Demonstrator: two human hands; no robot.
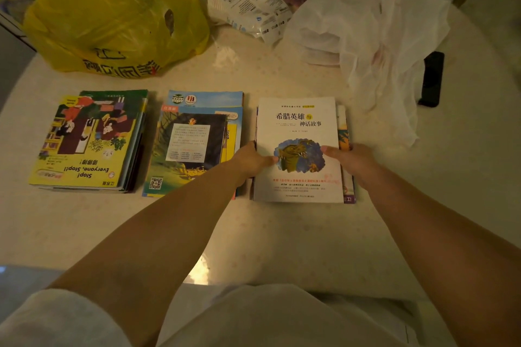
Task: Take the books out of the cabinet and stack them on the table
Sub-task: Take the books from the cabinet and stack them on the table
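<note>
Three stacks of books lie side by side on the pale table (282, 234). The left stack (90, 141) has a yellow cover on top. The middle stack (194, 144) shows a blue and dark back cover. On the right stack lies a white book (298, 127) with a dragon picture. My left hand (251, 160) grips the white book's left edge, thumb on the cover. My right hand (349, 160) grips its right edge the same way, fingers down the side of the stack.
A yellow plastic bag (118, 14) fills the back left. A white printed packet (251, 5) and a white plastic bag (372, 36) lie at the back right. A black flat object (431, 79) rests at the far right. The cabinet is out of view.
</note>
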